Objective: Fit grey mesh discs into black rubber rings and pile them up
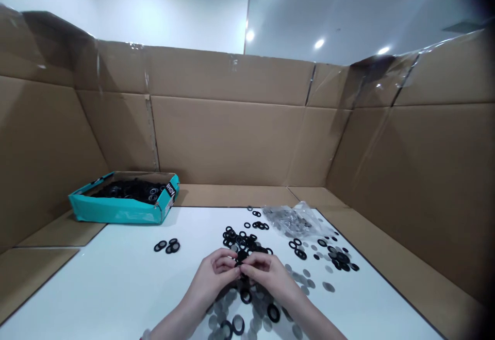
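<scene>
My left hand (217, 273) and my right hand (266, 273) meet at the middle of the white board, fingertips pinched together over a small black piece (239, 264), mostly hidden by the fingers. Just beyond them lies a pile of black rings (243, 240). Under and in front of my hands are many translucent grey discs (257, 309), with larger black rings (273, 312) among them.
A teal box (116, 210) full of black rings stands at the back left. Several rings (172, 247) lie left of centre. At the right are a clear plastic bag (292, 220) and black pieces (340, 258). Cardboard walls (228, 139) surround the white board (116, 278).
</scene>
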The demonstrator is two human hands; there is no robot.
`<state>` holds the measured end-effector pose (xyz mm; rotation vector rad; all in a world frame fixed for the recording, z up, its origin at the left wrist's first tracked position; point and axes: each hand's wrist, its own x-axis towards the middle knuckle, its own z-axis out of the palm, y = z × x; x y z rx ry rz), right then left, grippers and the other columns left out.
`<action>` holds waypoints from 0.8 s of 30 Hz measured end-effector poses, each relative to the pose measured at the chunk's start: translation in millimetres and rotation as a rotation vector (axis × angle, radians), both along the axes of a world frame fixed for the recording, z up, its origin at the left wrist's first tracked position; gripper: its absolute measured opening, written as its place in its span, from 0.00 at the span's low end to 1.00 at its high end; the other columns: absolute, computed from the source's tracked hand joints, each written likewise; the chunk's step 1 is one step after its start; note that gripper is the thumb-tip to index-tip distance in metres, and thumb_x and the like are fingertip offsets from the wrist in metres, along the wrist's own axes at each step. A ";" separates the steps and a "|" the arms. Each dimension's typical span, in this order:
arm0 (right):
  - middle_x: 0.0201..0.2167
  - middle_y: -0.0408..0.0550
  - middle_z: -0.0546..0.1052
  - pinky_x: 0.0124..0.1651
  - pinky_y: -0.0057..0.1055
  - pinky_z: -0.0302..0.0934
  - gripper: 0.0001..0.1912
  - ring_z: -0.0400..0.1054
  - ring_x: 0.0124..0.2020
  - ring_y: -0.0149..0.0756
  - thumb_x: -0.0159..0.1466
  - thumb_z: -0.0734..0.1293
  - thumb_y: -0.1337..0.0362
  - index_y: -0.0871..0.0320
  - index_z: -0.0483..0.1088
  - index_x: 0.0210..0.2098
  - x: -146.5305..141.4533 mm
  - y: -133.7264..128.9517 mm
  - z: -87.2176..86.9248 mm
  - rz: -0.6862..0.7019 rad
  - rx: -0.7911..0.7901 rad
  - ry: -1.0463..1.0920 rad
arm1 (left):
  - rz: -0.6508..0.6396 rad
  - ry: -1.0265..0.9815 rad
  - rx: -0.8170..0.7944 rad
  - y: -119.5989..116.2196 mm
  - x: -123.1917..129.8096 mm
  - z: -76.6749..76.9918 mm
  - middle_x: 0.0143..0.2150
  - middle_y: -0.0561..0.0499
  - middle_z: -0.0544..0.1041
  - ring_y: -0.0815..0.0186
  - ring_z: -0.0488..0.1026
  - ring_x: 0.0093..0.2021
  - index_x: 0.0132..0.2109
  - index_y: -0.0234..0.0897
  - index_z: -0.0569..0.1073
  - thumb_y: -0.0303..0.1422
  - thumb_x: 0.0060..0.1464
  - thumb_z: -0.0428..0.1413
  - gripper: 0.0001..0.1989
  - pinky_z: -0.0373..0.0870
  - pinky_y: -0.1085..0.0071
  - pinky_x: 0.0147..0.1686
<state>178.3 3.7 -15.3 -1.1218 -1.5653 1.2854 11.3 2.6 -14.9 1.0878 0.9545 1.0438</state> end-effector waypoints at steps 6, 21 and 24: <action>0.24 0.44 0.73 0.33 0.29 0.57 0.15 0.65 0.28 0.34 0.54 0.70 0.52 0.58 0.73 0.23 -0.2 -4.0 4.6 -0.030 0.034 -0.047 | -0.051 0.006 -0.080 2.9 -5.0 -0.3 0.23 0.55 0.73 0.68 0.72 0.26 0.34 0.33 0.72 0.31 0.33 0.69 0.19 0.66 0.71 0.33; 0.27 0.44 0.70 0.33 0.30 0.57 0.09 0.64 0.29 0.34 0.57 0.68 0.58 0.59 0.71 0.26 -2.8 -9.4 8.5 -0.038 0.126 -0.113 | -0.089 -0.156 -0.130 -6.0 -0.8 2.7 0.36 0.49 0.76 0.69 0.73 0.31 0.39 0.34 0.74 0.37 0.39 0.68 0.20 0.70 0.71 0.39; 0.28 0.44 0.71 0.34 0.30 0.57 0.09 0.65 0.31 0.34 0.60 0.66 0.60 0.58 0.71 0.26 -0.9 -11.2 10.3 0.004 0.178 -0.200 | -0.160 0.044 0.014 -3.7 -6.6 2.7 0.35 0.48 0.74 0.65 0.72 0.34 0.35 0.35 0.74 0.38 0.45 0.64 0.13 0.69 0.68 0.39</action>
